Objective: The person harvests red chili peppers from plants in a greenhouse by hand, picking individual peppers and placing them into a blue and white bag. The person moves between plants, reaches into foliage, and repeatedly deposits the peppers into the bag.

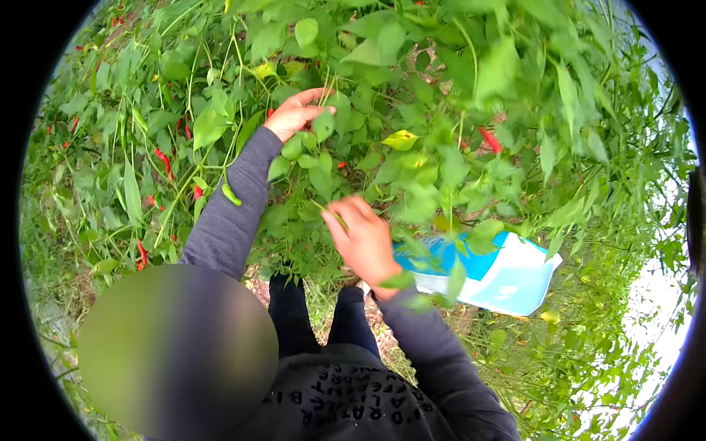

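Note:
My left hand (300, 114) reaches into the foliage of a chili plant (322, 176). Its index finger and thumb are apart beside thin green stems (326, 80); leaves partly cover the fingers, so I cannot tell whether it grips a stem. Lower and to the right, my right hand (361, 237) is slightly blurred. Between its thumb and fingers is a slim green piece (325, 208), a stem or a narrow pepper. A green chili pepper (230, 194) hangs in front of my left sleeve. To the right, a red chili pepper (490, 140) shows among the leaves.
A blue and white plastic bag (485, 270) lies beyond my right wrist, partly behind leaves. More red chili peppers (164, 161) hang on the left. My dark-trousered legs (289, 320) stand close to the plants, above grass and soil. A blurred oval (176, 353) masks the lower left.

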`<state>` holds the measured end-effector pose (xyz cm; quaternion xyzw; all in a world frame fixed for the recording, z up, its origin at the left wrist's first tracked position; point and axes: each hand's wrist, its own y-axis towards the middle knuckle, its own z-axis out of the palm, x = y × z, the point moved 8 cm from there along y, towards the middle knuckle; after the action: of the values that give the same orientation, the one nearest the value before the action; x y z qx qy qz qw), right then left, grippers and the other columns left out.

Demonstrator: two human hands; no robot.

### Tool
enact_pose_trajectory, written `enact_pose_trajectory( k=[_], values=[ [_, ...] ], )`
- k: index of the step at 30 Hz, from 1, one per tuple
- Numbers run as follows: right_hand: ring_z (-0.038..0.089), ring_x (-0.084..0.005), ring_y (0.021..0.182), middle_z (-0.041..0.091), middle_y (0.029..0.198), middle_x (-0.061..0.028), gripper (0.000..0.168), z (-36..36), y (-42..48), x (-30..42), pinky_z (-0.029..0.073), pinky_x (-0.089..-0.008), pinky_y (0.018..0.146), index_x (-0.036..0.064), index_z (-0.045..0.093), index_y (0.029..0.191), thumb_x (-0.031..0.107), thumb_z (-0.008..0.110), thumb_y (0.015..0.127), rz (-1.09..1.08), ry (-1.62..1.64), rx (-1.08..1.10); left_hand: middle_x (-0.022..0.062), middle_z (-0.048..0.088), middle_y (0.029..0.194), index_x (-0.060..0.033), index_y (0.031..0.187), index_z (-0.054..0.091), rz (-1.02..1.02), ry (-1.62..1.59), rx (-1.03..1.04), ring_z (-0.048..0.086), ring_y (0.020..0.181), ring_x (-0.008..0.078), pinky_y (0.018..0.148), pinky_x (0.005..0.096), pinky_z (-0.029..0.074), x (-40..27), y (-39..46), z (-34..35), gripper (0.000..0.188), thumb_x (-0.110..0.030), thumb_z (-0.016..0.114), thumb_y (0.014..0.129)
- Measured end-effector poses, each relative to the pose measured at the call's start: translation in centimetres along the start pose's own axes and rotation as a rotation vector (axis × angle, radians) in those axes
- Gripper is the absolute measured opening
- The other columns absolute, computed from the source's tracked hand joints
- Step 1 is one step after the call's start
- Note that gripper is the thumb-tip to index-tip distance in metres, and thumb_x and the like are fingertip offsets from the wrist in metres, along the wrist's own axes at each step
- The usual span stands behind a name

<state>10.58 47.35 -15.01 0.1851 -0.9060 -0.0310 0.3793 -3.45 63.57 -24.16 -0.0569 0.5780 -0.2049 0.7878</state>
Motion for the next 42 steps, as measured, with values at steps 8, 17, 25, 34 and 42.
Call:
enact_pose_trajectory(
  k=[8, 17, 25, 34, 42],
  values=[
    [0.058, -0.0207, 0.068, 0.06, 0.08, -0.0104, 0.008, -25.6, -12.2, -4.6, 0.047, -0.0276, 0.058, 0.002, 0.06, 0.086, 0.001, 0.062, 0.078, 0.22, -0.433, -0.417, 0.0197, 0.043, 0.124, -0.0118, 0.135, 0.032, 0.642, 1.145, -0.695, 0.049, 0.107, 0.0351, 0.089, 0.0403, 0.042, -1.8, -7.8, 5.5, 0.075, 0.004, 0.062, 0.069],
    [0.06, -0.0324, 0.076, 0.061, 0.091, -0.0146, 0.019, -33.0, -19.1, -20.4, 0.048, -0.0382, 0.066, 0.002, 0.061, 0.091, 0.012, 0.065, 0.076, 0.417, -0.489, -0.362, 0.0132, 0.06, 0.095, -0.0031, 0.089, 0.062, 0.842, 0.794, -0.255, 0.055, 0.094, 0.0316, 0.083, 0.0417, 0.045, 1.6, -11.8, 26.3, 0.026, 0.003, 0.055, 0.064],
    [0.061, -0.0316, 0.079, 0.063, 0.087, -0.0151, 0.016, -31.9, -13.9, -10.4, 0.049, -0.0345, 0.07, 0.001, 0.062, 0.091, 0.008, 0.062, 0.077, -0.006, 0.043, -0.376, 0.0177, 0.055, 0.115, -0.0004, 0.116, 0.05, 1.107, 1.178, -0.685, 0.051, 0.106, 0.0348, 0.098, 0.044, 0.035, -8.7, -9.4, 35.2, 0.039, 0.002, 0.049, 0.077],
    [0.059, -0.035, 0.079, 0.061, 0.088, -0.0196, 0.017, -25.7, 1.2, -13.3, 0.048, -0.0428, 0.071, 0.001, 0.062, 0.089, 0.015, 0.054, 0.083, -0.048, -0.346, -0.416, 0.0098, 0.061, 0.109, -0.015, 0.12, 0.053, 0.559, 1.471, -0.167, 0.054, 0.104, 0.0298, 0.096, 0.0445, 0.035, -8.0, -1.9, 33.6, 0.035, -0.015, 0.05, 0.085],
    [0.06, -0.0359, 0.073, 0.062, 0.071, -0.0158, 0.016, -23.1, 1.0, -15.2, 0.048, -0.0436, 0.067, 0.006, 0.062, 0.072, 0.019, 0.06, 0.08, 0.218, 0.102, -0.033, 0.0103, 0.065, 0.086, -0.0075, 0.086, 0.064, 0.411, 1.766, 0.039, 0.061, 0.085, 0.0272, 0.083, 0.0417, 0.041, -7.0, -3.1, 33.0, 0.022, -0.027, 0.064, 0.076]
  ],
)
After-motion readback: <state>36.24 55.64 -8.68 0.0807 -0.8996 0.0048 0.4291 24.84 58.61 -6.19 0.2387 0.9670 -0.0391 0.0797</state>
